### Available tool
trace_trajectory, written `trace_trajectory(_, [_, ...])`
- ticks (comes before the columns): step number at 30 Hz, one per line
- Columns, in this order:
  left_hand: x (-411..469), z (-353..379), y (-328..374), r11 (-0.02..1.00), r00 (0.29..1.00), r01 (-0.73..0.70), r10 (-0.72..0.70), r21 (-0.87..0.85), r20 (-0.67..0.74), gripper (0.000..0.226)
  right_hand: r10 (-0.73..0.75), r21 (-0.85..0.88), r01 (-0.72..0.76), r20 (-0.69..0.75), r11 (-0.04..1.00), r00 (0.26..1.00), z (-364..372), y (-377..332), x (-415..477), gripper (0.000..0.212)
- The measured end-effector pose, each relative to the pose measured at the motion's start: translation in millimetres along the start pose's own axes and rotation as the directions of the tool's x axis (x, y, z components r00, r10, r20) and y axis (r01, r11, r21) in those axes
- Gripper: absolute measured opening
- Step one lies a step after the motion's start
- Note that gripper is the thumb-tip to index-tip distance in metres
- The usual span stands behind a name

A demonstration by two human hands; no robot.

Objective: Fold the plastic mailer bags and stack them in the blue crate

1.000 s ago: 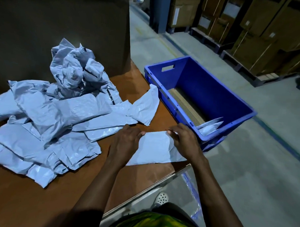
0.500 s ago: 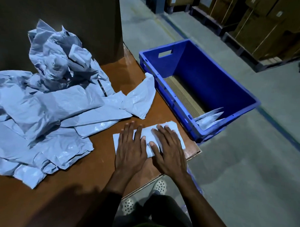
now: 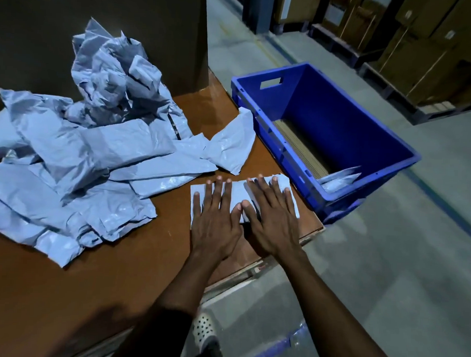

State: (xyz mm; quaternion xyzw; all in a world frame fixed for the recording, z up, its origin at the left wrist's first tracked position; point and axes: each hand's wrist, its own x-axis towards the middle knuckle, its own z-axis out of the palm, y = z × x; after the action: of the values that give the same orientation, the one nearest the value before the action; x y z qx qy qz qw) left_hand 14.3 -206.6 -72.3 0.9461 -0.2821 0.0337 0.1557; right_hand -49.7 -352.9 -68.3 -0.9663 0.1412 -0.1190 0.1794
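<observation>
The brown tabletop (image 3: 105, 294) carries most of the work. A large heap of grey-blue mailer bags (image 3: 69, 159), crumpled and unfolded, covers its left and far side. One loose bag (image 3: 230, 148) trails out from the heap toward the crate.

The blue crate (image 3: 338, 115) stands just off the tabletop's right edge, on the floor or some low stand (which one cannot be told from here). Corrugated cardboard (image 3: 297, 143) lies along its bottom. A few folded bags (image 3: 338, 178) lean in its near corner, so the stack is only begun.

The bag in work, a folded mailer (image 3: 236, 190), lies flat at the tabletop's near right corner, close to the crate. The left hand (image 3: 215, 225) and right hand (image 3: 274, 222) both lie on it palm down. Their fingers are spread wide and straight, pressing rather than gripping, and the two thumbs nearly meet over its middle.

The step in hand looks to be flattening the crease after a fold. The next move likely calls either for one more fold or for pinching the packet by an edge and carrying it right, to set it against those already in the crate. The slick plastic may spring open once the pressure comes off.
</observation>
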Motion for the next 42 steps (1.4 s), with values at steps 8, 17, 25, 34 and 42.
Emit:
trace_trajectory(8, [13.0,0.0,2.5,0.999,0.996,0.046,-0.047,0.013,0.078,0.085,0.049,-0.069,-0.044,0.073,0.997,0.996,3.4,1.2,3.9,0.073])
trace_trajectory(17, [15.1,-2.4,4.1,0.995,0.990,0.102,-0.102,0.007,0.098,0.061,0.035,-0.098,-0.030,0.044,0.995,0.998,10.8,2.5,7.1,0.071])
trace_trajectory(25, [18.7,-2.9,7.0,0.992,0.989,0.121,-0.119,-0.020,0.093,0.060,0.029,-0.077,-0.028,0.012,0.997,1.000,10.5,5.1,9.7,0.067])
trace_trajectory(34, [23.4,3.8,6.4,0.993,0.992,0.113,-0.111,-0.033,0.058,0.060,0.020,-0.133,-0.019,0.007,0.991,1.000,11.3,2.2,12.8,0.068])
trace_trajectory(42, [17.4,0.1,1.5,0.996,0.995,0.082,-0.081,-0.017,0.066,0.061,0.025,-0.134,-0.026,-0.007,0.991,1.000,13.3,-18.1,6.7,0.058])
